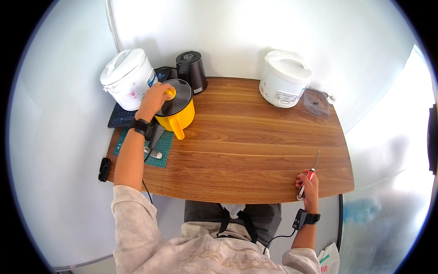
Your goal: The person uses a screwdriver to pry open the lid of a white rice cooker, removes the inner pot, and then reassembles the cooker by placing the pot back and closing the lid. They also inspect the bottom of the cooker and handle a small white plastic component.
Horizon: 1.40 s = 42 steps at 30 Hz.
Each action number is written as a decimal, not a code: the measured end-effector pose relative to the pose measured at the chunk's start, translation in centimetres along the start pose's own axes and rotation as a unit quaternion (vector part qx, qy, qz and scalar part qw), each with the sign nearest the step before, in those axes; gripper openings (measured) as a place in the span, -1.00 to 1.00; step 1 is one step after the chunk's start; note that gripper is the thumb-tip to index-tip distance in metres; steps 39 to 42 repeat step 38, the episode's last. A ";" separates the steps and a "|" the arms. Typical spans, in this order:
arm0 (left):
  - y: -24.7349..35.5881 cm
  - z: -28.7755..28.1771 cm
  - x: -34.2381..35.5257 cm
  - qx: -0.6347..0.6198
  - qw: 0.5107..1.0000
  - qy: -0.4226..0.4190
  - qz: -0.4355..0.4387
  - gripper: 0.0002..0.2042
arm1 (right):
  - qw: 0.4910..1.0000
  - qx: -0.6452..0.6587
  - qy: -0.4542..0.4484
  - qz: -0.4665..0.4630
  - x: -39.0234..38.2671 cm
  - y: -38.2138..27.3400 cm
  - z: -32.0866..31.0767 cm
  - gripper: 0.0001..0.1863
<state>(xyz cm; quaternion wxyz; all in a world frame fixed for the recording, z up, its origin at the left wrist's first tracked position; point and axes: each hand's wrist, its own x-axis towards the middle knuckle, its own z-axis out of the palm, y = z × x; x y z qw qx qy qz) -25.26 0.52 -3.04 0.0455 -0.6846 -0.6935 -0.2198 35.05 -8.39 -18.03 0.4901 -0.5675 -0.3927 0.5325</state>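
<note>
At the table's left side, my left hand (156, 98) is closed around the yellow knob (171, 94) of a dark see-through lid (183, 95). The lid sits on a yellow electric pot (185, 118), whose handle points toward me. In my right hand (310, 188), near the front right edge, is a screwdriver (311, 174) with a red and white handle. Its metal shaft points away from me, above the tabletop and apart from the pot. Black straps with small devices circle both wrists.
A floral white rice cooker (130, 82) stands left of the pot, a dark kettle (197, 73) behind it. Another white rice cooker (285, 80) is at the back right, beside a clear plastic tray (316, 104). A green cutting mat (166, 153) lies under my left forearm on the wooden table (237, 155).
</note>
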 end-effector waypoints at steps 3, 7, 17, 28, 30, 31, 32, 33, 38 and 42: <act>0.4 -0.7 0.1 -0.021 1.000 0.021 -0.006 -0.81 | 1.000 0.002 -0.004 0.006 0.1 -0.2 0.1 -0.76; 3.0 -3.3 -0.2 -0.040 0.996 0.083 0.009 -0.81 | 1.000 0.002 -0.001 0.007 -0.2 -0.8 0.6 -0.80; 12.9 -2.2 -7.2 -0.611 0.788 -0.074 -0.031 -0.49 | 1.000 0.007 -0.013 0.014 -0.2 -0.7 0.0 -0.72; 19.7 12.7 -15.9 -0.782 0.498 -0.252 -0.277 -0.66 | 0.996 0.029 -0.056 0.063 0.6 -0.8 -0.8 -0.69; 18.8 15.6 -16.4 -0.771 0.528 -0.250 -0.254 -0.67 | 0.993 0.038 -0.061 0.091 0.0 -2.1 0.7 -0.69; 18.7 16.5 -16.1 -0.772 0.534 -0.270 -0.214 -0.67 | 0.992 0.043 -0.059 0.101 -0.4 -3.0 1.3 -0.69; 19.1 16.4 -16.2 -0.748 0.578 -0.260 -0.196 -0.69 | 0.983 0.103 -0.091 0.121 -0.8 -3.4 1.6 -0.78; 19.3 16.4 -16.5 -0.743 0.580 -0.249 -0.224 -0.70 | 0.982 0.105 -0.107 0.114 -1.7 -3.6 2.3 -0.80; 19.0 16.6 -17.6 -0.711 0.624 -0.234 -0.225 -0.57 | 0.958 -0.025 -0.281 0.058 -5.3 -5.0 4.2 -0.73; 19.0 16.6 -17.6 -0.711 0.624 -0.234 -0.225 -0.57 | 0.958 -0.025 -0.281 0.058 -5.3 -5.0 4.2 -0.73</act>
